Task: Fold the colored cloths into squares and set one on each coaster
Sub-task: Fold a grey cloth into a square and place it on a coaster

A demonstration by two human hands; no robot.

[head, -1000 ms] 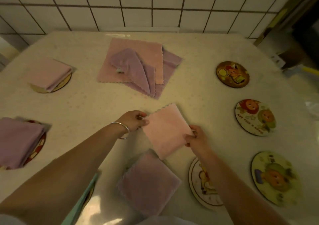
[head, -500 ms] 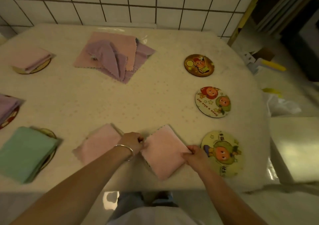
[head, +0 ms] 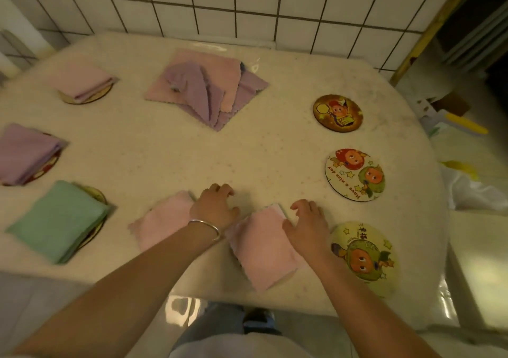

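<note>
While it lies near the front edge of the tabletop (head: 275, 148), the folded pink cloth (head: 264, 247) forms a rectangle whose long axis runs from the far left toward the near right. Both hands rest flat, fingers spread and gripping nothing: the left hand (head: 215, 207) touches the cloth's far left corner, the right hand (head: 308, 224) presses its right edge. Just right sits a bare green-character coaster (head: 362, 258); just left, another folded pink cloth (head: 162, 223).
</note>
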